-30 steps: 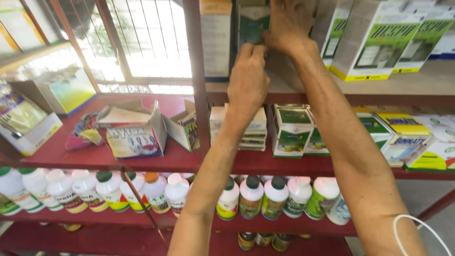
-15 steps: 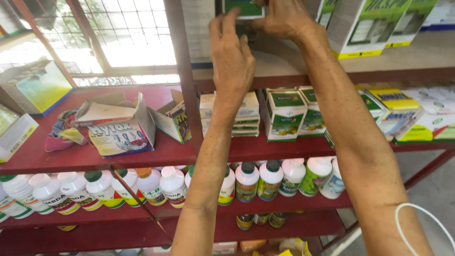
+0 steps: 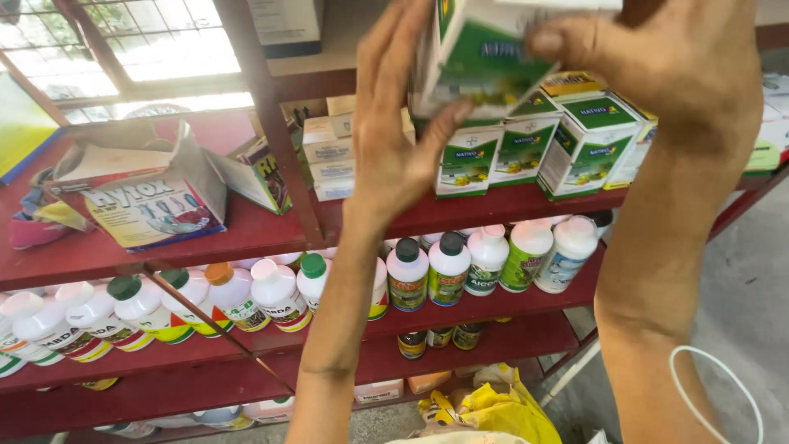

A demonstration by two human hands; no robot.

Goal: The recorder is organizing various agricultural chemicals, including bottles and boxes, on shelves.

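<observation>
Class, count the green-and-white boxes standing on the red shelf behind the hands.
3 show: left box, middle box, right box, side by side on the red shelf. More may hide behind the hands.

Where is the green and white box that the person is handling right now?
The green and white box is at the top centre, held between the left hand and right hand, just above similar boxes on the red shelf.

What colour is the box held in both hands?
Green and white box, gripped by left hand and right hand; head view.
</observation>
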